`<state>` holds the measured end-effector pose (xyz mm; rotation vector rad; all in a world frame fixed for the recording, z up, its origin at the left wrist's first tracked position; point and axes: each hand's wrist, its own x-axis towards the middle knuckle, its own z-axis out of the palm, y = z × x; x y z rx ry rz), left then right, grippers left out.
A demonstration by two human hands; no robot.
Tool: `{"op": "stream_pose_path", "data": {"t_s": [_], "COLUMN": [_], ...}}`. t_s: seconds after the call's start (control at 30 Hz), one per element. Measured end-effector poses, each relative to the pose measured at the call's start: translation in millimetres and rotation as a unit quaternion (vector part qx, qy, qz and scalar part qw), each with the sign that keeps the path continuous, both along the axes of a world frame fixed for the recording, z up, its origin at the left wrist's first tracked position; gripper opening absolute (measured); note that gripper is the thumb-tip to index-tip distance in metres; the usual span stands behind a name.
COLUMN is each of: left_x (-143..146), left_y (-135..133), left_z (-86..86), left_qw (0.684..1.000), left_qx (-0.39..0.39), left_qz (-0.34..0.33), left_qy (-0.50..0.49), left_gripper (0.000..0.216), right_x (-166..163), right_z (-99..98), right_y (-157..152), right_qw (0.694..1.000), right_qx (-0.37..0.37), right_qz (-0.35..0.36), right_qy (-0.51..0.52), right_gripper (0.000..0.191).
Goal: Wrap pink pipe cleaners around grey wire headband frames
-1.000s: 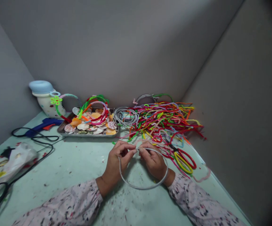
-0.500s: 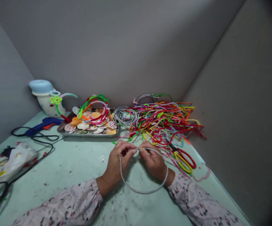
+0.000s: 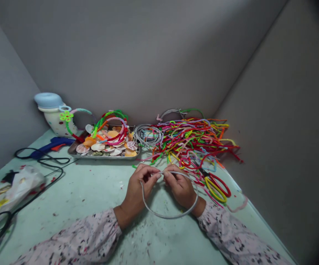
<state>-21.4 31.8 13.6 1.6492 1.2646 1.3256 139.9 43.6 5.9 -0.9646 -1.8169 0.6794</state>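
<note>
Nearer than the shell tray (image 3: 106,158), off its right end: grey wire loop (image 3: 170,217), both hands pinching it

Loop's belly sags toward the wearer; it's a ring, so no real long axis, though the pinched stretch runs left to right; left hand (image 3: 141,184) and right hand (image 3: 180,186) grip it thumb-to-finger, close together, probably for fine control; scissors (image 3: 206,174) lie right of the tray, handles nearward, handy I guess; wire coil (image 3: 136,136) just beside the tray's right end; fuzzy stems (image 3: 192,136) heaped farther right, likely for easy picking
</note>
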Motion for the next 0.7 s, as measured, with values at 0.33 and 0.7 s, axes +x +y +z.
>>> {"op": "stream_pose_path", "data": {"t_s": [0.33,0.7], "left_x": [0.7,1.6], "left_y": [-2.5,-3.4], "left_z": [4.1,3.7], "left_qw": [1.0,0.999], "left_qx": [-0.012,-0.027], "left_qz": [-0.016,-0.03], "left_qy": [-0.003,-0.018], "left_gripper": [0.015,0.018], "right_x": [-0.8,-0.5], "right_z": [0.2,0.4], "right_y": [1.3,-0.5], "right_qw": [1.0,1.0], "right_qx": [0.005,-0.018], "right_qz": [-0.005,-0.007], "right_qy": [-0.007,0.001], "right_gripper": [0.021,0.023]}}
